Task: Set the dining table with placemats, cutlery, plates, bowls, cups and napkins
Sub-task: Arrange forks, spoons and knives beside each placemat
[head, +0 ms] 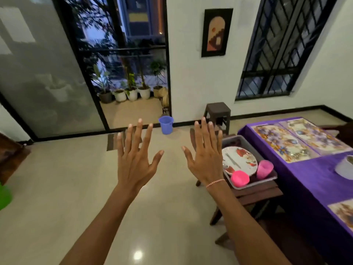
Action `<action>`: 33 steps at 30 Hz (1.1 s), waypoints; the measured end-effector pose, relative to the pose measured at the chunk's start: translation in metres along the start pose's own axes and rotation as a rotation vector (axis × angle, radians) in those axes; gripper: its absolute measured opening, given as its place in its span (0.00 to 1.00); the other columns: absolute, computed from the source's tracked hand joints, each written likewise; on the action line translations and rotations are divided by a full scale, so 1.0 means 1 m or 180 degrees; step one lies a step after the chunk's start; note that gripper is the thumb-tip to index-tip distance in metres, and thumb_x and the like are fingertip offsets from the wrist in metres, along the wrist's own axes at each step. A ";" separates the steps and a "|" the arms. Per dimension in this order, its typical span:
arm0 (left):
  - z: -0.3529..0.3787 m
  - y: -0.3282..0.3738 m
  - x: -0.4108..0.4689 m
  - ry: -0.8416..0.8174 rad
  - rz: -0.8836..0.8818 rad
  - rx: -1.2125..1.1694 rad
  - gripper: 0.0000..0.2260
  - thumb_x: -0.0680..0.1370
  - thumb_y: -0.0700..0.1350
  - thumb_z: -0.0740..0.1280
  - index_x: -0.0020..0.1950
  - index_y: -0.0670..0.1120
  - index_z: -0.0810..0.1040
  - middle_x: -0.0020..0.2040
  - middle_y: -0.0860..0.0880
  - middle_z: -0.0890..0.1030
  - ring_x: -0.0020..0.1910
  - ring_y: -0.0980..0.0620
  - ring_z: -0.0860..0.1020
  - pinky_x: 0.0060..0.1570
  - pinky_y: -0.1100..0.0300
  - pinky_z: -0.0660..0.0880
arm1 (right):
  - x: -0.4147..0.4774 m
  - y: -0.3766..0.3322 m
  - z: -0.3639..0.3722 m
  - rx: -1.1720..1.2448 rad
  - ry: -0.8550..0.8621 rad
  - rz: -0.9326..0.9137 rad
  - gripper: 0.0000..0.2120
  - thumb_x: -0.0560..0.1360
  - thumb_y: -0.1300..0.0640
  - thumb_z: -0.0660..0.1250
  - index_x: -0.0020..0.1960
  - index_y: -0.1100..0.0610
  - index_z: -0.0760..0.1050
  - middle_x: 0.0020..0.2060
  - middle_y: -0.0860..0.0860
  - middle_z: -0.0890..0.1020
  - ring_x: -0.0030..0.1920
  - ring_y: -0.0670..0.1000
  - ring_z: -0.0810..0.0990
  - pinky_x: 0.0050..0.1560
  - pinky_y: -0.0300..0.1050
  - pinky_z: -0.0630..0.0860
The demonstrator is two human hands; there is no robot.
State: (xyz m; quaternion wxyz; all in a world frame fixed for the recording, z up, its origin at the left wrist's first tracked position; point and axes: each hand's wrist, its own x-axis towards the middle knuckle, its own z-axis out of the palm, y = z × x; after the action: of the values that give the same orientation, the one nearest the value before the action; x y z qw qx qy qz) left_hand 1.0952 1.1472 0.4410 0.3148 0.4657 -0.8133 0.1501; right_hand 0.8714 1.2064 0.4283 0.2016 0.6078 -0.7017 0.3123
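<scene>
My left hand [136,157] and my right hand [205,156] are raised in front of me over the floor, fingers spread, holding nothing. To the right of my right hand a grey tray [254,183] lies on a wooden chair [257,194]. In the tray are a floral plate [241,161] with cutlery [232,160] on it and two pink cups [264,169] on their sides. The dining table [305,180] has a purple cloth, two floral placemats [286,144] at its far end and a third placemat [342,211] near the right edge.
A white bowl-like vessel [345,168] is at the table's right edge, partly cut off. A dark stool [217,113] stands by the wall, a blue bucket [165,124] by the open glass door. Tiled floor stretches left and ahead.
</scene>
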 end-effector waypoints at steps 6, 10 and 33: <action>0.078 -0.013 0.003 -0.0512 -0.0015 -0.0572 0.35 0.81 0.65 0.58 0.84 0.51 0.54 0.82 0.47 0.62 0.79 0.44 0.64 0.79 0.38 0.49 | -0.020 0.023 0.055 -0.0122 -0.0397 0.0601 0.38 0.83 0.39 0.57 0.84 0.56 0.48 0.84 0.53 0.48 0.83 0.55 0.45 0.81 0.63 0.46; 0.144 0.000 0.021 -0.0839 0.0143 -0.0741 0.35 0.81 0.65 0.56 0.84 0.53 0.52 0.81 0.47 0.64 0.78 0.45 0.65 0.80 0.39 0.49 | -0.025 0.058 0.094 -0.0084 -0.0396 0.0952 0.37 0.82 0.39 0.58 0.84 0.55 0.51 0.83 0.52 0.52 0.83 0.54 0.49 0.82 0.60 0.44; 0.599 0.205 0.265 -0.3403 0.1218 -0.1879 0.12 0.81 0.56 0.62 0.51 0.53 0.82 0.41 0.51 0.85 0.41 0.46 0.82 0.44 0.49 0.81 | 0.036 0.371 0.395 0.0418 -0.1508 0.4132 0.12 0.77 0.56 0.68 0.60 0.58 0.80 0.56 0.59 0.78 0.59 0.63 0.77 0.60 0.56 0.74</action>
State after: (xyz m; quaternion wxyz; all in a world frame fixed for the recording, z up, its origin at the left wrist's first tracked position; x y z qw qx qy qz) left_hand 0.6002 0.7565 0.1707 -0.0517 0.2164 -0.9339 -0.2797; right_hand 0.5396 0.9349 0.0951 -0.2218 0.1279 -0.9281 0.2704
